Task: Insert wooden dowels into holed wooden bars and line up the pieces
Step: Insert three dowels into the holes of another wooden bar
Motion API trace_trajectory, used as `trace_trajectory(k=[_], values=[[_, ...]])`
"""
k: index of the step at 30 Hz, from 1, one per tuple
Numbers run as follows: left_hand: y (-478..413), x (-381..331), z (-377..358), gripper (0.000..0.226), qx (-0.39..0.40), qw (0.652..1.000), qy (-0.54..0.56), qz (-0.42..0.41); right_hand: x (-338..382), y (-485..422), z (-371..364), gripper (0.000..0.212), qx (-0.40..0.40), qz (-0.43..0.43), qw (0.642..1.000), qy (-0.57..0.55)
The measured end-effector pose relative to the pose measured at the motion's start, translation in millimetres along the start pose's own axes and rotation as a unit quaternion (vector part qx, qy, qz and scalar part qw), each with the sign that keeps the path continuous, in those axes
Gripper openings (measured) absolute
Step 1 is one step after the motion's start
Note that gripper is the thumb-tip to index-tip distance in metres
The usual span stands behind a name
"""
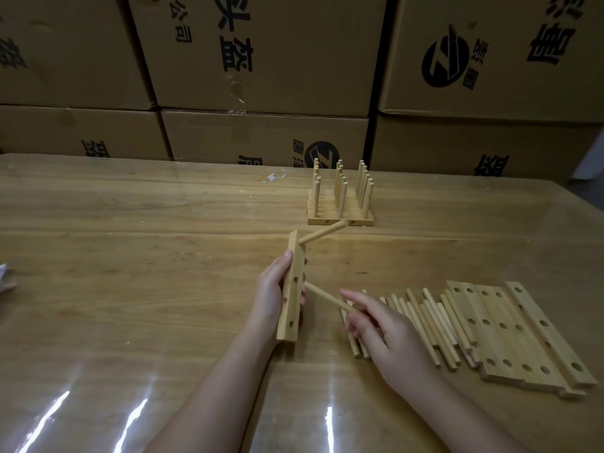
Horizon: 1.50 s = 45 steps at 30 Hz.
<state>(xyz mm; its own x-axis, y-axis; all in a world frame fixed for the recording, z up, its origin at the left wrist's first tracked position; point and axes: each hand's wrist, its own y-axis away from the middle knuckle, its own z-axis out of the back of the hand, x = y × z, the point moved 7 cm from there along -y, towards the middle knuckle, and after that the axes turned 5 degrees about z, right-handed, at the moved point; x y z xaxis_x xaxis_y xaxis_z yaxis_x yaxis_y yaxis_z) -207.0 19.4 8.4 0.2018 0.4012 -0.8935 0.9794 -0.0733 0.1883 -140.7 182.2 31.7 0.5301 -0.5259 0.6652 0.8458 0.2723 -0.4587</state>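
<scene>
My left hand point(273, 289) grips a holed wooden bar point(289, 289), held on edge above the table. One dowel point(323, 232) sticks out of the bar's far end, pointing right. My right hand point(379, 325) pinches a second dowel point(327, 297) whose tip sits at the bar's middle, right beside my left fingers. A heap of loose dowels point(431, 322) lies to the right of my right hand, partly under it. Several bare holed bars point(510, 331) lie side by side further right.
Several finished bars with upright dowels point(340, 199) stand in a row near the table's far edge. Stacked cardboard boxes point(261, 53) wall off the back. The wooden table point(130, 256) has a glossy cover. A crumpled pale scrap point(6, 277) lies at the left edge.
</scene>
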Motion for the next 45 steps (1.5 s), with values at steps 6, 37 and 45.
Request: trace_trajectory(k=[6, 37, 45], values=[[6.5, -7.5, -10.0, 0.024, 0.018, 0.998, -0.041, -0.039, 10.0, -1.5, -0.3, 0.026, 0.000, 0.047, 0.998, 0.044], [9.2, -2.7, -18.5, 0.019, 0.043, 0.978, -0.179, -0.098, 25.4, -1.6, 17.5, 0.020, -0.025, 0.095, 0.962, 0.256], [9.4, -0.7, -18.5, 0.026, 0.046, 0.973, -0.200, -0.110, 22.0, 0.7, 15.0, 0.020, -0.027, 0.076, 0.978, 0.190]])
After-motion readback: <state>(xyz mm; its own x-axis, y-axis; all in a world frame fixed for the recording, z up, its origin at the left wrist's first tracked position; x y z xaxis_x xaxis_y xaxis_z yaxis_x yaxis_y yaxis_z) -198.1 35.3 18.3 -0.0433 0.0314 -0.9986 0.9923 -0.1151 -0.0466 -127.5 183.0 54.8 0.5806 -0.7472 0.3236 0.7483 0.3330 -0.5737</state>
